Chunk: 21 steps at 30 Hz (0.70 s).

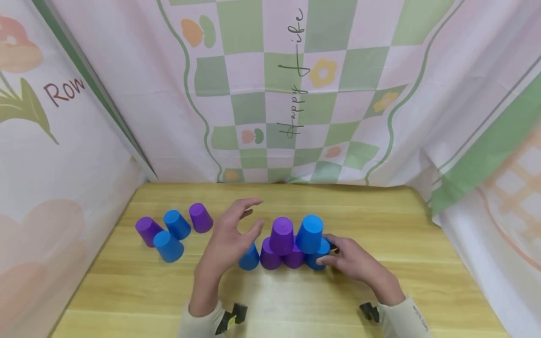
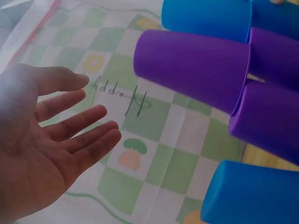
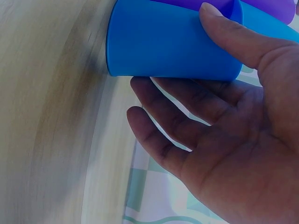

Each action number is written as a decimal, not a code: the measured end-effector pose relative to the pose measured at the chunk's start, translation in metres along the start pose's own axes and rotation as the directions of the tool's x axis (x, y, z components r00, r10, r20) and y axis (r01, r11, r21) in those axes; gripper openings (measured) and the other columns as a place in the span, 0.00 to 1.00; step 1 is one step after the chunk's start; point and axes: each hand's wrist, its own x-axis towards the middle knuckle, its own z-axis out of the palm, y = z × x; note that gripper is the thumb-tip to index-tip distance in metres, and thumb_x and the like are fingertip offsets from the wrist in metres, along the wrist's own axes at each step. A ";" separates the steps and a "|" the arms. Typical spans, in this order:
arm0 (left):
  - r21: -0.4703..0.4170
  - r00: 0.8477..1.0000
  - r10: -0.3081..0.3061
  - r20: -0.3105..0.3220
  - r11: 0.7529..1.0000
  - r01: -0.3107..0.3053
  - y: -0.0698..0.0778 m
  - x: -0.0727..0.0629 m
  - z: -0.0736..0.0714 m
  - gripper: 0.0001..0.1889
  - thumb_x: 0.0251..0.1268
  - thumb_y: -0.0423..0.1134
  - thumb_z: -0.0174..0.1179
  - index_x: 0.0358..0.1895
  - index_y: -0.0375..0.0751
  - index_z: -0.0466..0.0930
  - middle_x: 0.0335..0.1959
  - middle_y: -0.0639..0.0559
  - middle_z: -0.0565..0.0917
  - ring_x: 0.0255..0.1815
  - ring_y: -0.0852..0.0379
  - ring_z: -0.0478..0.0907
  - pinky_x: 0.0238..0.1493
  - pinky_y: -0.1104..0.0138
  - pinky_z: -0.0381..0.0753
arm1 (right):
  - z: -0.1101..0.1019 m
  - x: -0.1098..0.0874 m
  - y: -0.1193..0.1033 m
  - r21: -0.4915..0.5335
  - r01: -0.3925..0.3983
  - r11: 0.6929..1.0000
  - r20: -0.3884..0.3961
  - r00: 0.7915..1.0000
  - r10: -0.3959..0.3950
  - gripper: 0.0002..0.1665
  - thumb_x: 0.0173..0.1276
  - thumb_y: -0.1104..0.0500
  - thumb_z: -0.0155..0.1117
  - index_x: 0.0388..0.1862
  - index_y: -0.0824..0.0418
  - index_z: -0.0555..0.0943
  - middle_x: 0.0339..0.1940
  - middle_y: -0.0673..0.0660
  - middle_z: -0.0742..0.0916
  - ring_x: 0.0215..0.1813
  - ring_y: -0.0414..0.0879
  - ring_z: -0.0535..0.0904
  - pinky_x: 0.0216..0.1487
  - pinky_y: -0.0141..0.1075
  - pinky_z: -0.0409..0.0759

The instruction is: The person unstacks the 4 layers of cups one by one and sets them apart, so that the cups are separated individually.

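Observation:
Upside-down cups form a stack in the middle of the table. Its bottom row has a blue cup [image 1: 249, 258] at the left end, two purple cups [image 1: 270, 256] in the middle and a right-end blue cup [image 1: 314, 260]. On top stand a purple cup [image 1: 282, 236] and an upper blue cup [image 1: 310, 234]. My right hand [image 1: 352, 260] holds the right-end blue cup, thumb on its near side and fingers round the far side. My left hand [image 1: 230, 237] hovers by the left-end blue cup, fingers spread and holding nothing; the left wrist view shows its bare palm [image 2: 37, 163].
Left of the stack stand more upside-down cups: a purple one [image 1: 148, 230], two blue ones [image 1: 169, 246] and another purple one [image 1: 200, 218]. A patterned curtain [image 1: 287, 108] hangs along the back edge of the wooden table [image 1: 279, 305]. Cloth walls flank both sides.

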 end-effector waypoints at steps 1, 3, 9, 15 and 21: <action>-0.001 1.000 0.007 0.002 1.000 -0.007 0.000 0.001 0.002 0.24 0.68 0.28 0.70 0.66 0.41 0.79 0.63 0.49 0.83 0.66 0.52 0.80 0.69 0.58 0.82 | 0.000 0.000 0.000 0.000 -0.003 1.000 -0.001 1.000 0.003 0.27 0.72 0.48 0.73 0.63 0.61 0.81 0.54 0.57 0.90 0.56 0.55 0.86 0.55 0.53 0.88; -0.007 1.000 0.013 0.008 1.000 -0.013 0.002 0.004 0.006 0.24 0.67 0.28 0.70 0.65 0.40 0.80 0.62 0.48 0.84 0.66 0.51 0.81 0.68 0.58 0.82 | 0.000 0.000 0.000 -0.001 -0.006 1.000 -0.002 1.000 0.006 0.27 0.72 0.48 0.73 0.64 0.61 0.80 0.55 0.57 0.90 0.57 0.56 0.86 0.55 0.54 0.88; -0.044 0.998 -0.017 0.058 0.999 0.020 0.001 0.010 0.020 0.29 0.65 0.28 0.72 0.70 0.35 0.75 0.66 0.43 0.82 0.69 0.48 0.79 0.70 0.60 0.80 | 0.000 0.001 0.000 0.001 -0.014 1.000 0.000 1.000 0.014 0.27 0.72 0.48 0.73 0.63 0.61 0.81 0.55 0.57 0.89 0.57 0.55 0.86 0.56 0.54 0.88; -0.081 0.989 -0.082 0.119 0.992 0.092 0.000 0.010 0.032 0.36 0.65 0.29 0.73 0.75 0.35 0.69 0.72 0.41 0.77 0.74 0.45 0.75 0.72 0.60 0.78 | 0.000 0.001 -0.001 -0.004 -0.008 1.000 -0.001 1.000 0.008 0.26 0.72 0.48 0.73 0.62 0.60 0.81 0.54 0.57 0.90 0.56 0.55 0.86 0.55 0.54 0.88; -0.078 0.980 -0.111 0.164 0.989 0.125 0.001 0.008 0.037 0.37 0.66 0.36 0.74 0.76 0.38 0.68 0.74 0.43 0.75 0.75 0.46 0.74 0.72 0.59 0.78 | 0.000 0.001 -0.001 -0.003 -0.011 1.000 -0.004 1.000 0.011 0.26 0.72 0.48 0.73 0.61 0.60 0.81 0.54 0.57 0.90 0.57 0.55 0.86 0.56 0.55 0.87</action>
